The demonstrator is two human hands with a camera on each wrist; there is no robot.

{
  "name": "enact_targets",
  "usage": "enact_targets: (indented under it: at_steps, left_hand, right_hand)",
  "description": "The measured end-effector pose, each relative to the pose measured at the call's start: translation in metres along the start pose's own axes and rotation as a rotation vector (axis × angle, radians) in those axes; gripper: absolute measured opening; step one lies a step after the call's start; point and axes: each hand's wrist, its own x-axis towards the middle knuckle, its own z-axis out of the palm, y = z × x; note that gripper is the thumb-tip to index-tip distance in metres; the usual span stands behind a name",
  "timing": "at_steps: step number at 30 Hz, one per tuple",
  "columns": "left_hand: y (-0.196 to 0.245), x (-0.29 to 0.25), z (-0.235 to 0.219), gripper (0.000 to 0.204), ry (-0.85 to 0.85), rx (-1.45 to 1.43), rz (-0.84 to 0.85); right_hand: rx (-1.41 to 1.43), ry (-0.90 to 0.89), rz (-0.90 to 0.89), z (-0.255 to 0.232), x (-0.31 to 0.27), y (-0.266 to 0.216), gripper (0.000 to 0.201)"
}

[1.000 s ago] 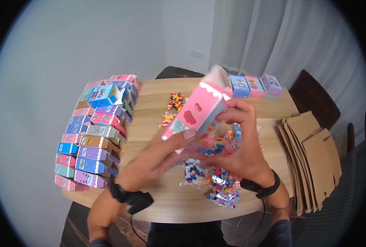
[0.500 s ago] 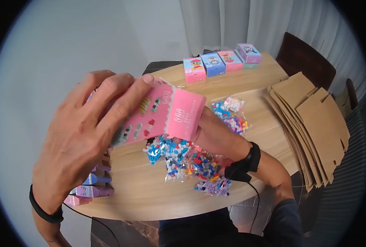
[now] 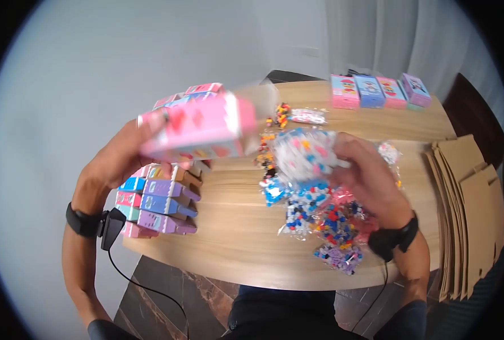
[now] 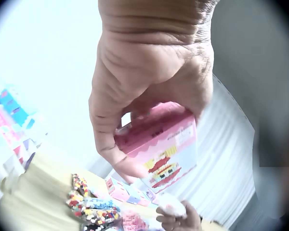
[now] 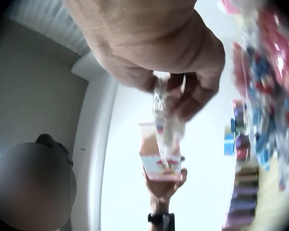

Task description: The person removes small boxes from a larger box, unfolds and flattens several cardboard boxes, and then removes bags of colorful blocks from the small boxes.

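Observation:
A pink printed carton (image 3: 198,124) is held up over the left side of the table, gripped by my left hand (image 3: 119,153). Its end facing right has a raised flap, and in the right wrist view the carton (image 5: 159,161) shows an open top. My right hand (image 3: 368,178) pinches a clear bag of white building pieces (image 3: 303,156) with a few pink, blue and yellow ones. This bag hangs a short gap to the right of the carton, blurred by motion. Beneath it lie several bags of coloured pieces (image 3: 334,224) on the table.
Rows of coloured cartons (image 3: 164,195) lie along the table's left side. Several small boxes (image 3: 371,92) line the far right edge. A stack of flat brown cardboard (image 3: 467,215) leans at the right, before a dark chair (image 3: 481,122).
The left hand has shifted its grip on the pink carton, which now has its flap end towards the right. My right hand has left the carton and picked up the bag of white pieces.

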Motion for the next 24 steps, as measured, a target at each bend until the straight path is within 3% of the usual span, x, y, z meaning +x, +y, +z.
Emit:
enact_targets:
  at_steps: [2,3,5,6,7,8,10,11,12,14,15,16,18,19,22,24]
  left_hand:
    - [-0.016,-0.003,-0.022,0.068,0.107,-0.100,-0.051]
    - [-0.025,-0.002,-0.035,0.072,0.190,-0.199,-0.089]
    - [-0.063,0.006,-0.085,0.074,0.302,-0.151,-0.177]
    - [-0.074,0.008,-0.101,0.076,0.393,-0.103,-0.268]
    - [-0.074,0.010,-0.102,0.080,0.443,-0.085,-0.322]
    - [-0.080,0.014,-0.110,0.080,0.452,-0.084,-0.317]
    - [-0.101,0.025,-0.135,0.087,0.445,-0.059,-0.344]
    - [-0.112,0.029,-0.154,0.102,0.414,-0.056,-0.400]
    - [-0.111,0.029,-0.150,0.102,0.424,-0.066,-0.396]
    - [-0.100,0.027,-0.132,0.125,0.617,0.370,-0.422]
    - [-0.085,0.020,-0.135,0.131,0.503,0.433,-0.451]
    - [-0.097,0.022,-0.148,0.131,0.501,0.433,-0.454]
    - [-0.131,0.031,-0.175,0.122,0.392,1.206,-0.092]
    - [-0.115,0.025,-0.154,0.115,0.321,1.354,-0.073]
    - [-0.112,0.032,-0.145,0.109,0.153,1.462,0.090]
    - [-0.110,0.035,-0.136,0.105,0.176,1.406,0.180]
  right_hand:
    - [-0.307,-0.089,0.225,-0.022,0.004,-0.020,0.015]
    - [-0.307,-0.108,0.225,-0.029,0.004,-0.024,0.015]
    - [-1.164,-0.130,0.129,-0.033,0.001,-0.028,0.019]
    - [-1.163,-0.138,0.119,-0.027,0.000,-0.029,0.019]
    - [-1.137,-0.021,0.086,-0.019,-0.002,-0.029,0.020]
    - [-1.108,0.095,0.051,-0.014,-0.004,-0.030,0.022]
    - [-1.172,0.114,-0.068,-0.010,-0.006,-0.034,0.021]
    - [-1.231,0.142,-0.160,-0.010,-0.007,-0.035,0.021]
    - [-1.288,0.168,-0.252,-0.012,-0.007,-0.037,0.021]
    - [-1.254,0.155,-0.186,-0.011,-0.009,-0.047,0.021]
    - [-1.248,0.205,-0.167,-0.009,-0.011,-0.051,0.022]
    - [-1.239,0.260,-0.146,-0.009,-0.012,-0.053,0.022]
    - [-1.269,0.274,-0.152,-0.016,-0.010,-0.053,0.023]
    - [-1.271,0.274,-0.173,-0.021,-0.008,-0.052,0.023]
    - [-1.281,0.282,-0.208,-0.034,-0.005,-0.050,0.023]
    - [-1.303,0.300,-0.220,-0.045,-0.007,-0.055,0.024]
